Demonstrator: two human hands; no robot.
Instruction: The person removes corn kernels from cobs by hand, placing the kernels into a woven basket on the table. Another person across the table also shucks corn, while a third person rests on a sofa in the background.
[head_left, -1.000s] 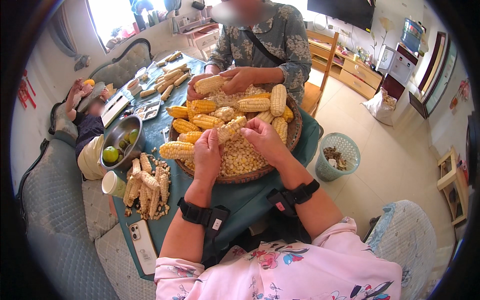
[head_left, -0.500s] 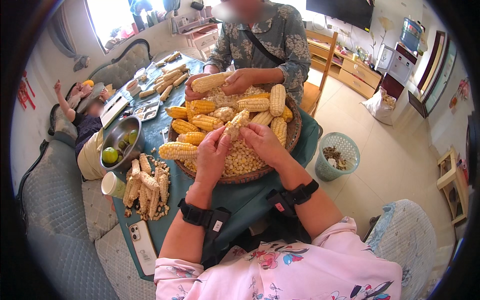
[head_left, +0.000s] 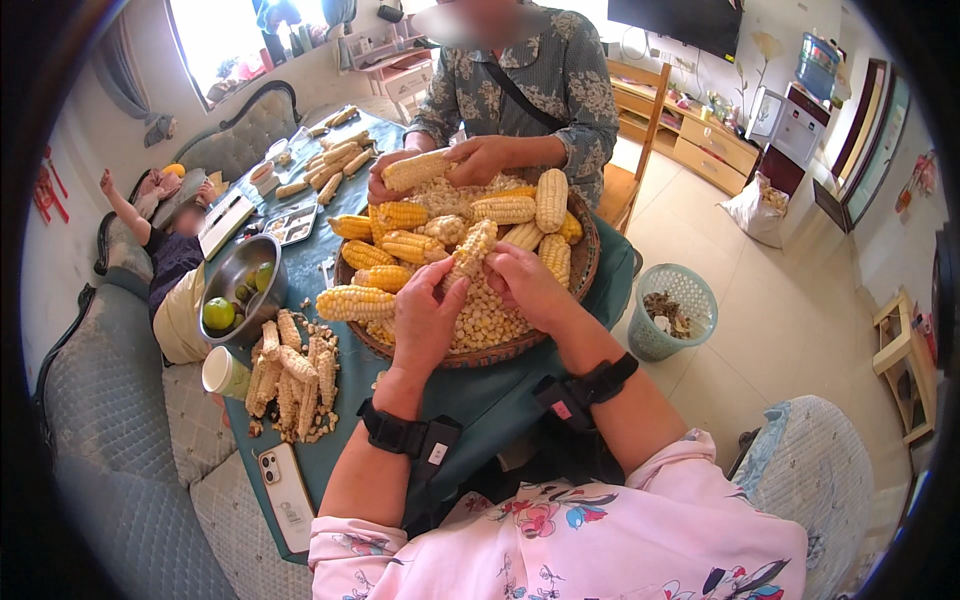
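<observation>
A partly stripped corn cob (head_left: 474, 247) stands at a steep slant over the woven basket (head_left: 478, 358). My left hand (head_left: 426, 308) grips its lower end, and my right hand (head_left: 525, 288) holds it from the right with bent fingers. Beneath both hands are loose kernels (head_left: 480, 322), ringed by yellow and pale ears of corn (head_left: 355, 303). Across the basket, a person in a floral grey shirt (head_left: 570, 85) holds a pale ear (head_left: 416, 168) in both hands.
A cob pile (head_left: 295, 390), steel bowl of green fruit (head_left: 216, 280), paper cup (head_left: 225, 370) and phone (head_left: 285, 500) lie along the table's (head_left: 420, 470) left side. A person (head_left: 170, 270) reclines on the sofa (head_left: 110, 420). A bin (head_left: 670, 340) stands right, near a chair (head_left: 650, 130).
Over the last second, the cob in my hands has swung from a sideways slant to a steeper one, with my left hand moving slightly right. The reclining person's arm has stretched out.
</observation>
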